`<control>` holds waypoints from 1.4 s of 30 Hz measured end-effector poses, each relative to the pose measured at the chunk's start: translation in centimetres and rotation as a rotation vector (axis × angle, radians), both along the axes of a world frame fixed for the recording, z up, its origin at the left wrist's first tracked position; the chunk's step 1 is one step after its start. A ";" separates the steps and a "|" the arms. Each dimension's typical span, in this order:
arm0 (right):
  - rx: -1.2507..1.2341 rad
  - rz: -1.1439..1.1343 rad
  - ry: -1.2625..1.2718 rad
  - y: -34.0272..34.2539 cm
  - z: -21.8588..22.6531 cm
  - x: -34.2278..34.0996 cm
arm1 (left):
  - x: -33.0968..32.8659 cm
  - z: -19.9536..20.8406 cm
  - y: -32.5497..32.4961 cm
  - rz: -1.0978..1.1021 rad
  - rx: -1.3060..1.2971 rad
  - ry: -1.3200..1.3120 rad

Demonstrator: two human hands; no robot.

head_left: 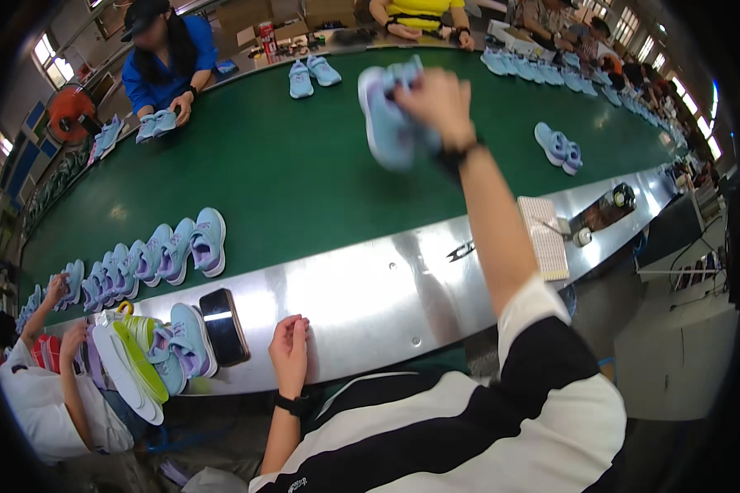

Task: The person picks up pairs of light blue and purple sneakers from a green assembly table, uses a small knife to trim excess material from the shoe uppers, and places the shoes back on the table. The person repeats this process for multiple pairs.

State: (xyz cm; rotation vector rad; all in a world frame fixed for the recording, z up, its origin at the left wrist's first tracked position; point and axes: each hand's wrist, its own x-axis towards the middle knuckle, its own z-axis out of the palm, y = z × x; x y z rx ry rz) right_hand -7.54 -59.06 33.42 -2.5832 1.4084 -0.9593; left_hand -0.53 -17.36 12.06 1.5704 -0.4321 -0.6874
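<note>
My right hand (442, 103) is raised over the green conveyor belt (304, 156), closed around light blue sneakers (386, 123) by their tops. Motion smears the sneakers, and I cannot tell whether it is one shoe or a pair. My left hand (289, 349) rests over the steel edge (345, 296) in front of me, its fingers curled together and no object visible in them. A black phone (224, 327) lies just left of that hand. Beside the phone stand blue sneakers with lilac lining (191, 341).
A row of blue sneakers (173, 251) lines the belt's near left side; more pairs (559, 148) sit farther off. White and lime insoles (131, 361) lie at left. On the steel are small black snips (462, 251), a notepad (544, 238) and a bottle (604, 209). Co-workers sit around.
</note>
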 end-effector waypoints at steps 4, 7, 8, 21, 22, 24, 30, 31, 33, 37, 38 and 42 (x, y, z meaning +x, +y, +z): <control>-0.507 0.065 -0.436 -5.6 8.7 2.6 | 0.2 1.4 0.2 -0.069 -0.012 -0.004; -0.242 0.327 -0.510 -2.7 8.0 -1.1 | 1.3 2.5 0.4 -0.077 -0.002 -0.006; -0.212 0.355 -0.335 -1.8 6.9 -2.1 | 2.3 2.9 0.2 -0.076 -0.001 -0.039; 0.060 0.376 0.258 10.9 -18.1 -22.2 | 23.1 3.3 -4.0 -0.068 1.052 -0.912; 0.122 0.303 0.288 10.5 -18.2 -22.7 | 23.3 2.7 -4.3 -0.065 1.061 -0.907; 0.105 0.219 0.269 9.4 -18.2 -23.4 | 23.5 1.5 -4.8 -0.057 1.093 -0.882; 0.069 0.161 0.156 9.1 -16.8 -24.8 | 24.5 0.1 -4.9 0.171 1.171 -1.146; 0.145 0.197 0.145 9.7 -16.3 -24.8 | 25.1 0.5 -4.7 0.161 1.225 -1.051; 0.212 0.271 0.128 10.8 -15.3 -24.3 | 26.1 1.6 -4.5 0.062 1.309 -0.967; 0.219 0.377 0.070 14.1 -13.6 -22.1 | 23.8 5.4 -5.3 -0.032 1.107 -0.997; 0.257 0.365 0.055 15.2 -13.4 -21.2 | 22.0 6.5 -5.9 -0.022 1.031 -1.042; 0.499 0.629 -0.129 18.3 -13.5 -16.3 | 11.7 10.5 -5.1 -0.178 0.719 -1.055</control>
